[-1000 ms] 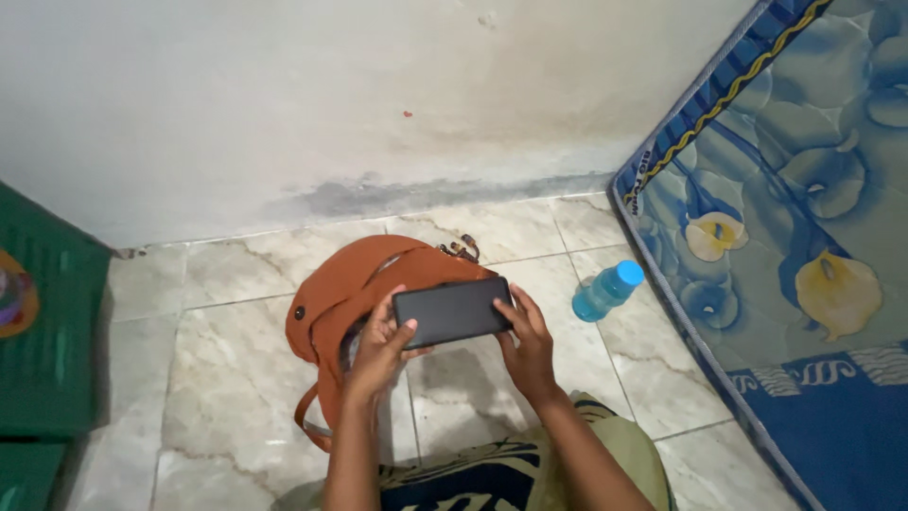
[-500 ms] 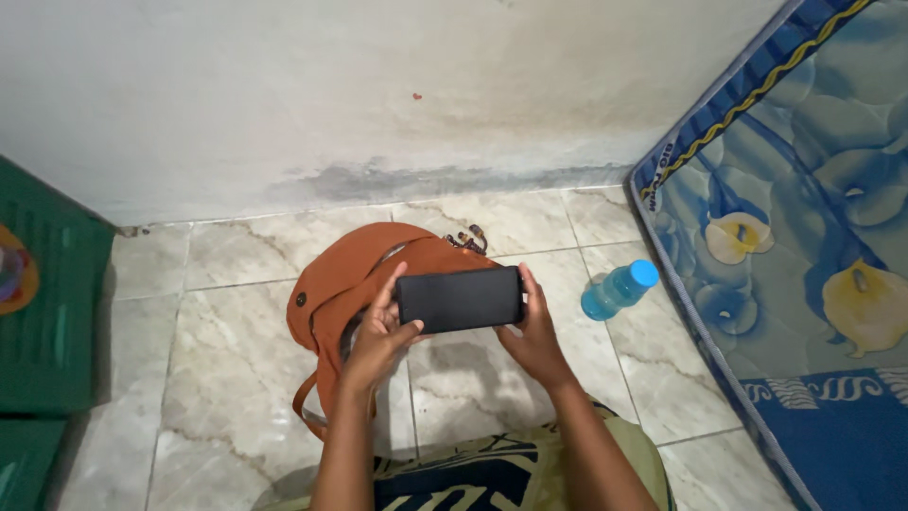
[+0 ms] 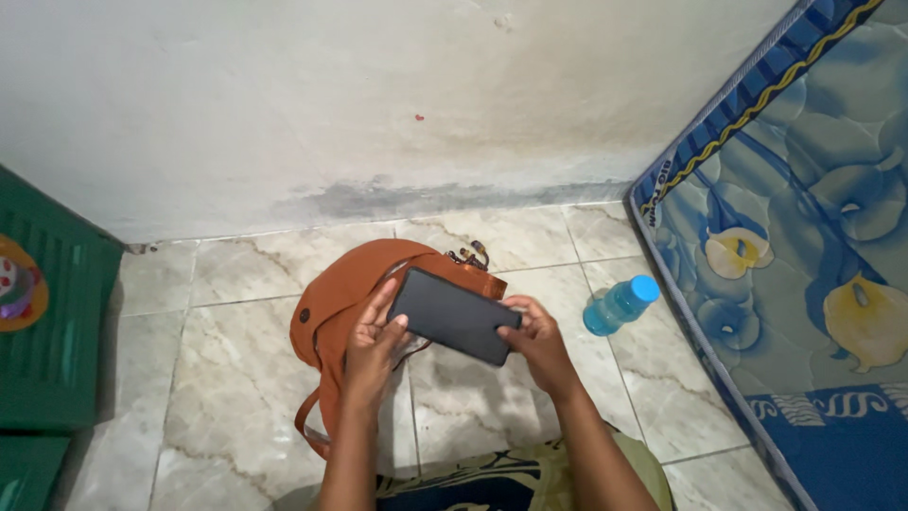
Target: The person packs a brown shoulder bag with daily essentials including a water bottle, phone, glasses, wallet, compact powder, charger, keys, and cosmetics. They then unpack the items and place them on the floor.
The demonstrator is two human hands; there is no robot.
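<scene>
Two hands: both gripped one phone [image 3: 453, 314], held over the bag and tilted, its left end higher than its right.
Left hand [image 3: 371, 343]: fingers curled round the phone's left end, thumb on the dark screen, fingers spread along the upper edge.
Right hand [image 3: 534, 339]: pinched the lower right corner, thumb on top, fingers under.
Phone: one, dark, screen blank, held above the floor between the hands.
Doing it well: I judged a firm hold at both ends mattered, since a slip would drop the phone onto hard tile; keeping it over the soft bag looked safest.
Bag [image 3: 333, 303]: one, brown leather, lying flat just below and behind the left hand, strap trailing toward the person.
Bottle [image 3: 617, 305]: one, blue, on its side to the right of the right hand, apart from it.
Mattress [image 3: 804, 237]: one, blue with flowers, farther right.
Crate [image 3: 47, 322]: one, green, well to the left.
Wall [image 3: 378, 104]: one, stained, beyond the hands.
</scene>
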